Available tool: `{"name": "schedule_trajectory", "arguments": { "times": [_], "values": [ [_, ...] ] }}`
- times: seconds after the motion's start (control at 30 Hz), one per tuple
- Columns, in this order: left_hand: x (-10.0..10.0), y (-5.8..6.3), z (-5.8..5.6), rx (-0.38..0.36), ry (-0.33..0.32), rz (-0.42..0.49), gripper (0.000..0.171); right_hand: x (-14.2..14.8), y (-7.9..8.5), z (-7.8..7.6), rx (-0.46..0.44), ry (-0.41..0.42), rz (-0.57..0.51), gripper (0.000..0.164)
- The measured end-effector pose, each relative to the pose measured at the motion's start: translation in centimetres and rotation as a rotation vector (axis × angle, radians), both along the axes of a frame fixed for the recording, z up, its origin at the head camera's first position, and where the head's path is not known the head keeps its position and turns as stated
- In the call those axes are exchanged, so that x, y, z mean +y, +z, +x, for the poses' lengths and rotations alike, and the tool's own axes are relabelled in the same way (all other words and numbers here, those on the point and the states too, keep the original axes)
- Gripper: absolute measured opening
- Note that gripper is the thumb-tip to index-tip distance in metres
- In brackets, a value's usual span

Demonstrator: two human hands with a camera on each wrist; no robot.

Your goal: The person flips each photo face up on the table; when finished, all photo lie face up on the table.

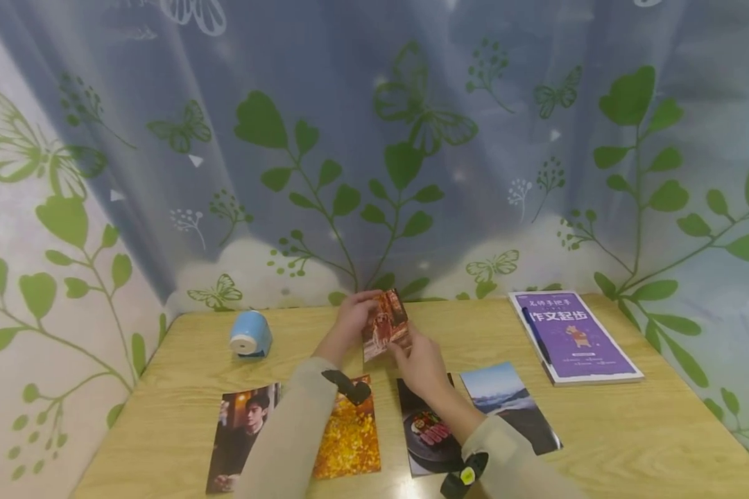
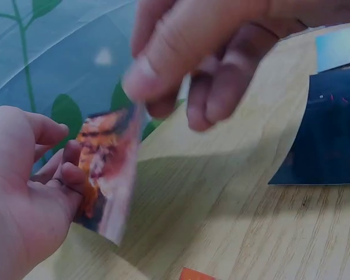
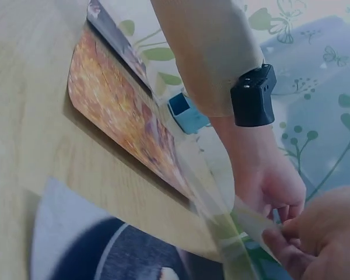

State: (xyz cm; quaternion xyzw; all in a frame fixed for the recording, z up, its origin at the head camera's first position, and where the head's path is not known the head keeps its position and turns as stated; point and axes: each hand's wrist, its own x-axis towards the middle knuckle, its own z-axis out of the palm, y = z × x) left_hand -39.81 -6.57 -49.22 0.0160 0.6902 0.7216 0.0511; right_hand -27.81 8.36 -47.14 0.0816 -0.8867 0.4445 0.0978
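Above the back middle of the table, both hands hold an orange-toned photo print (image 1: 383, 322) that seems to show a dog among autumn colours. My left hand (image 1: 351, 322) grips its left side, with fingers curled against the edge in the left wrist view. My right hand (image 1: 426, 360) pinches the opposite edge between thumb and fingers. The print is tilted up off the table. Beneath the forearms lie more prints: a portrait of a person (image 1: 240, 436) partly behind the left sleeve, yellow autumn leaves (image 1: 352, 436), a plate of food (image 1: 427, 430) partly behind the right forearm, and a snowy landscape (image 1: 512, 405).
A blue rounded object with a white round part (image 1: 251, 334) stands at the back left of the wooden table (image 1: 162, 388). On the right lies a purple book (image 1: 580, 339) with a dark pen (image 1: 535, 335) on it. A leaf-patterned curtain (image 1: 324, 229) hangs behind the table.
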Motion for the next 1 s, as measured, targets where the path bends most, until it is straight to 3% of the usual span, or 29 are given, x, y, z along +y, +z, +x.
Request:
{"name": "schedule_trajectory", "arguments": {
  "times": [0.13,0.3,0.53,0.73,0.87,1.0],
  "values": [
    [0.2,-1.0,0.2,-0.007,-0.003,-0.109,0.035,0.3,-0.8,0.0,-0.081,0.006,0.001,0.038],
    [0.6,-2.3,0.7,-0.041,-0.022,-0.141,0.035,0.8,-1.9,0.0,-0.153,-0.007,0.058,0.016],
    [2.3,-1.7,0.8,-0.027,-0.034,-0.131,0.033,1.6,-1.9,-0.2,-0.198,-0.048,0.137,0.026],
    [2.2,-1.1,1.0,-0.013,-0.052,-0.117,0.035,2.1,-1.6,-0.3,-0.212,-0.042,0.163,0.029],
    [1.1,-0.4,1.6,0.018,-0.095,-0.197,0.038,3.3,-1.2,0.1,-0.228,-0.012,0.16,0.045],
    [-0.4,1.2,2.9,0.075,-0.129,-0.287,0.042,5.6,-0.1,0.7,-0.234,0.052,0.127,0.053]
  ]
}}
